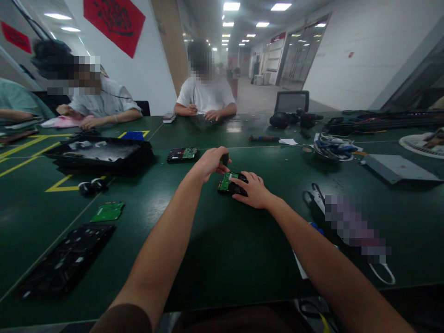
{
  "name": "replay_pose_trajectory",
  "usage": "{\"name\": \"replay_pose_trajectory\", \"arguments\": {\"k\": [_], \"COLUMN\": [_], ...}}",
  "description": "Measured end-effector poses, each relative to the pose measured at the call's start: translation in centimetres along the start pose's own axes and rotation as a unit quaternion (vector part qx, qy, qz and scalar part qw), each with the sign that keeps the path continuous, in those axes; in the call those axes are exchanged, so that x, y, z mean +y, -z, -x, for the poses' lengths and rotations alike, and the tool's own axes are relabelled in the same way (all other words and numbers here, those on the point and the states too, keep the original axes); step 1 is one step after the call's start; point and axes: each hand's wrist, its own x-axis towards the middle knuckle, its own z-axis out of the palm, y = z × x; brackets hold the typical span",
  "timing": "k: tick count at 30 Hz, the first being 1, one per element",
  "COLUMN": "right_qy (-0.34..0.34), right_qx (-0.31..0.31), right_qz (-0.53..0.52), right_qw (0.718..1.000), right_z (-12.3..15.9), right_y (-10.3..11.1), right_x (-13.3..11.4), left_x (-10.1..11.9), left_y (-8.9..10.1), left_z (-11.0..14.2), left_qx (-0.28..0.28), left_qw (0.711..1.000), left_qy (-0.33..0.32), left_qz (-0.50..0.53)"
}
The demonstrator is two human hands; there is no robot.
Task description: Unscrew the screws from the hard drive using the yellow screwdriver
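Note:
A hard drive (pixel 225 184) lies flat on the green table, its green circuit board facing up. My right hand (pixel 255 190) rests over its right side, fingers spread across the black casing and the board's edge. Above the drive's far left part, my left hand (pixel 212 164) is closed around a dark tool (pixel 225 159) that looks like a small screwdriver. The fingers cover most of it, and its tip is too small to make out. Further back on the left sits another hard drive (pixel 182 155) with its board showing.
On the left lie a loose green circuit board (pixel 107 212), a black plastic panel (pixel 65 260) and a black tray (pixel 100 152). A grey metal box (pixel 402 168), bundled cables (pixel 333 147) and a strap (pixel 317 199) are on the right. Other people sit across the table.

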Motion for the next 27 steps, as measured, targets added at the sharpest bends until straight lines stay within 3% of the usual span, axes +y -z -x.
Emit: {"name": "replay_pose_trajectory", "arguments": {"k": [7, 13, 23, 27], "right_qy": [0.000, 0.000, -0.001, 0.002], "right_qx": [0.004, 0.001, -0.002, 0.002], "right_qz": [-0.003, -0.003, 0.001, -0.001], "right_qw": [1.000, 1.000, 1.000, 1.000], "right_z": [0.01, -0.01, 0.04, 0.01], "right_y": [-0.09, 0.06, 0.04, 0.02], "right_x": [0.09, -0.04, -0.01, -0.01], "left_x": [-0.01, 0.07, 0.06, 0.40], "left_y": [0.12, 0.07, 0.20, 0.02], "left_z": [0.00, 0.27, 0.06, 0.45], "left_qx": [0.015, -0.011, 0.031, 0.021], "left_qw": [1.000, 1.000, 0.998, 0.999], "left_qy": [-0.020, -0.010, -0.038, -0.031], "left_qz": [-0.001, 0.004, -0.037, -0.031]}}
